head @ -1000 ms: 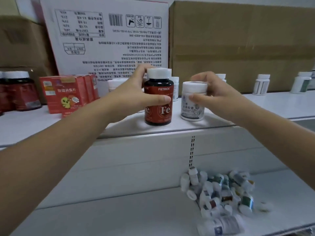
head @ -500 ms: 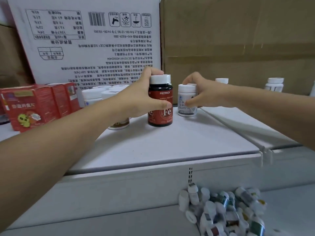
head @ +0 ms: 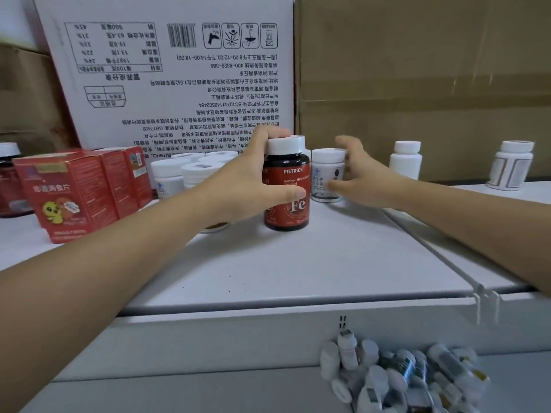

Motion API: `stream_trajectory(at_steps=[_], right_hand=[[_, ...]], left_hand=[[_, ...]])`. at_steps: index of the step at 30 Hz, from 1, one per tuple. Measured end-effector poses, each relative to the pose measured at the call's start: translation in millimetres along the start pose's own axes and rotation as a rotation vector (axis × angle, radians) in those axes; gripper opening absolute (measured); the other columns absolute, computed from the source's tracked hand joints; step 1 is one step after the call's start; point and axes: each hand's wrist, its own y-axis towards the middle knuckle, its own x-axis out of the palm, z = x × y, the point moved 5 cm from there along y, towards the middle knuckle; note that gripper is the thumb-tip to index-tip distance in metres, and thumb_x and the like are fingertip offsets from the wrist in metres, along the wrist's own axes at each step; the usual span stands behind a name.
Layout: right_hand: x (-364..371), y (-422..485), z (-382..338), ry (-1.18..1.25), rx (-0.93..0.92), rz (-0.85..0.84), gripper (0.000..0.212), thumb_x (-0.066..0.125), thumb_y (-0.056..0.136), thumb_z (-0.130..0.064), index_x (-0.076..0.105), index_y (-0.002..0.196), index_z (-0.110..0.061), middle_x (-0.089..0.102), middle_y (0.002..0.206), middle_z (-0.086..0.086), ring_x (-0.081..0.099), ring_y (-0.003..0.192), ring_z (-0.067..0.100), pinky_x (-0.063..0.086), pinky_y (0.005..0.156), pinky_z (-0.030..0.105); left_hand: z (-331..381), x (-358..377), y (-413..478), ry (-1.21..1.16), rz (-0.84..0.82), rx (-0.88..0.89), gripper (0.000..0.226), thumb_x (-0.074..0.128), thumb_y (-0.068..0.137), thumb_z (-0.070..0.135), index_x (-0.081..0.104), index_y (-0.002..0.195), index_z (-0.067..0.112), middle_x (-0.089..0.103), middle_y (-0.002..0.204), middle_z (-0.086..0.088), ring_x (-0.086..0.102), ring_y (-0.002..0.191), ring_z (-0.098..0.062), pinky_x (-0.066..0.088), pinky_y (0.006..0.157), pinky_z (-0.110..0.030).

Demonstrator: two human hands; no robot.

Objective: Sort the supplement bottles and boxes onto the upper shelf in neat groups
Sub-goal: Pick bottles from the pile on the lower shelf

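The dark bottle (head: pixel 293 175) reads PIETRICK and Fe — white carton (head: pixel 179 93) shows 400-8329-366.

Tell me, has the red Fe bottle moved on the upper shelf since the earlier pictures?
Yes. The Fe bottle, held by the left hand, went back from the front edge of the upper shelf toward the white carton.

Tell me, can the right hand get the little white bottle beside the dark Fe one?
Probably yes: the right hand is open right beside the little white bottle, with nothing between them.
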Motion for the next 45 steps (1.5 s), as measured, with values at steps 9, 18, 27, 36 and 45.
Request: stream_trajectory(at_steps=[9,18,27,36,45], right_hand=[[-25,-60,-63,-0.143,-0.210,-0.123,0.021,0.061,0.087,-0.025,0.060,0.108,-0.026,0.067,0.103,-0.010,0.064,0.095,0.009,0.051,0.093,0.036],[34,-129,-150,-0.276,-0.357,-0.390,0.056,0.047,0.077,-0.062,0.048,0.129,-0.041,0.051,0.124,-0.028,0.050,0.107,-0.007,0.041,0.090,0.013],[149,-103,-277,-0.252,-0.481,-0.394,0.050,0.049,0.084,-0.057,0.048,0.130,-0.038,0.052,0.126,-0.022,0.049,0.109,-0.004,0.042,0.094,0.017],[247,-62,-357,-0.270,-0.500,-0.472,0.051,0.047,0.094,-0.049,0.042,0.141,-0.030,0.046,0.143,-0.013,0.043,0.127,0.007,0.033,0.100,0.020],[263,-58,-352,-0.246,-0.459,-0.558,0.052,0.038,0.097,-0.050,0.032,0.147,-0.036,0.030,0.151,-0.025,0.027,0.135,-0.005,0.019,0.107,0.013]], left_hand=[[36,-11,-32,0.121,0.014,-0.064,0.055,0.069,0.087,0.030,0.032,0.128,0.033,0.059,0.111,0.009,0.060,0.094,-0.001,0.050,0.073,-0.013],[27,-111,-131,0.036,0.092,-0.116,0.058,0.072,0.063,0.044,0.044,0.114,0.047,0.059,0.112,0.017,0.063,0.099,-0.005,0.053,0.078,-0.032],[-54,-266,-204,0.166,0.251,-0.184,0.062,0.074,0.061,0.045,0.044,0.115,0.052,0.059,0.114,0.013,0.064,0.101,-0.011,0.055,0.082,-0.040],[-156,-337,-194,0.352,0.261,-0.121,0.054,0.077,0.078,0.035,0.043,0.120,0.041,0.054,0.115,0.019,0.055,0.103,-0.001,0.048,0.077,-0.025],[-200,-338,-158,0.963,0.246,0.152,0.072,0.068,0.076,0.058,0.044,0.137,0.026,0.046,0.139,0.002,0.036,0.132,-0.020,0.029,0.106,-0.041]])
